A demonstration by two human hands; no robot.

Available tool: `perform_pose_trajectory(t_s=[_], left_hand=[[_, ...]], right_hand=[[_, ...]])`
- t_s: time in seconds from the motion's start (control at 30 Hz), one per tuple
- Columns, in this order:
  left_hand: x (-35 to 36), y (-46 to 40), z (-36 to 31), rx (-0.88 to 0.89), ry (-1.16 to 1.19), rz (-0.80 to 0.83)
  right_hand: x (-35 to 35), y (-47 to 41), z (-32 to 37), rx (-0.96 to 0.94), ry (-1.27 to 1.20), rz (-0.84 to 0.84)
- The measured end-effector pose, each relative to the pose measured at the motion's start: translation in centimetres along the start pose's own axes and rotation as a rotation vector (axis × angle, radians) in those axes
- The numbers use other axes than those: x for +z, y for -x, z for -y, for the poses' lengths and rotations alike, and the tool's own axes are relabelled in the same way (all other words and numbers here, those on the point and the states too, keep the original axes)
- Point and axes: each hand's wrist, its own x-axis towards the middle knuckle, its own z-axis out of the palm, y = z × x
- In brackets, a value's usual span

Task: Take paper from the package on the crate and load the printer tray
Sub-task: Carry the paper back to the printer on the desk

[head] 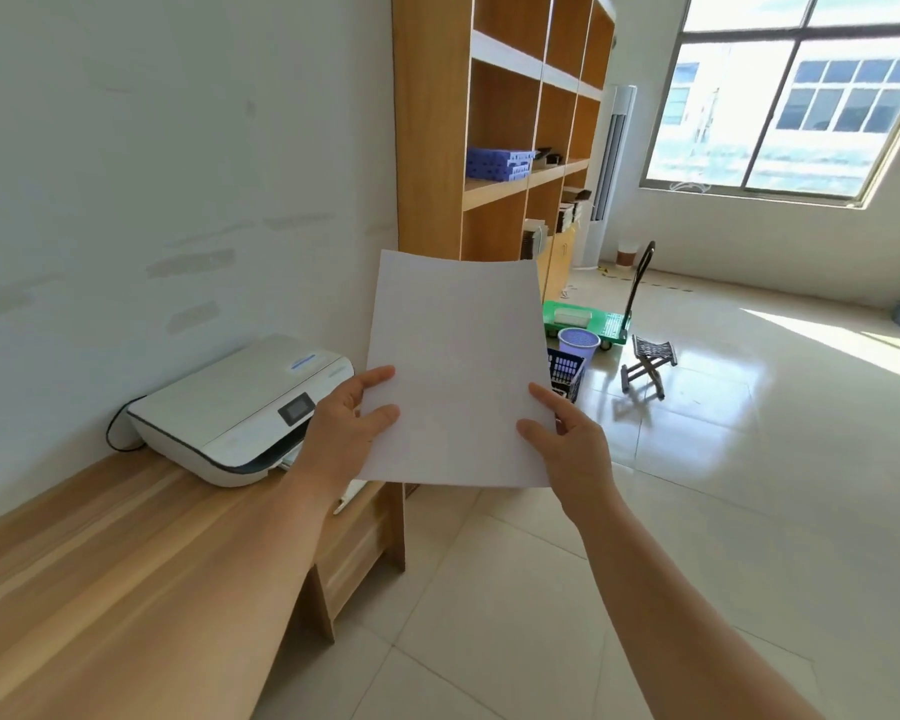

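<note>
A stack of white paper (458,366) is held upright in front of me, over the floor just right of the desk's end. My left hand (346,428) grips its lower left edge and my right hand (567,439) grips its lower right edge. The white printer (230,407) sits on the wooden desk (126,563) to the left of the paper. Its front faces the desk's end, and a pulled-out white tray edge (349,496) shows below my left wrist, mostly hidden by my arm. A dark blue crate (566,371) stands on the floor behind the paper, partly hidden.
A tall wooden bookshelf (489,148) stands behind the paper. A purple bin (578,344), a green trolley (593,319) and a small folding stool (648,368) sit on the tiled floor to the right. A black cable runs from the printer's back.
</note>
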Motion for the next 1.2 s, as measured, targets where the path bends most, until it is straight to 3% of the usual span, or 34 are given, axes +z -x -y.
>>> perform_pose_trajectory(t_s=[0.6, 0.8, 1.2], left_hand=[[-0.7, -18.1, 7.9, -0.13, 0.016, -0.279], [-2.1, -21.0, 10.5, -0.146, -0.011, -0.435], [0.6, -25.4, 13.6, -0.283, -0.105, -0.813]], right_hand=[[8.6, -23.0, -5.6, 0.037, 0.142, 0.319], [13.1, -28.6, -7.3, 0.034, 0.147, 0.447], [19.0, -40.5, -12.1, 0.07, 0.223, 0.863]])
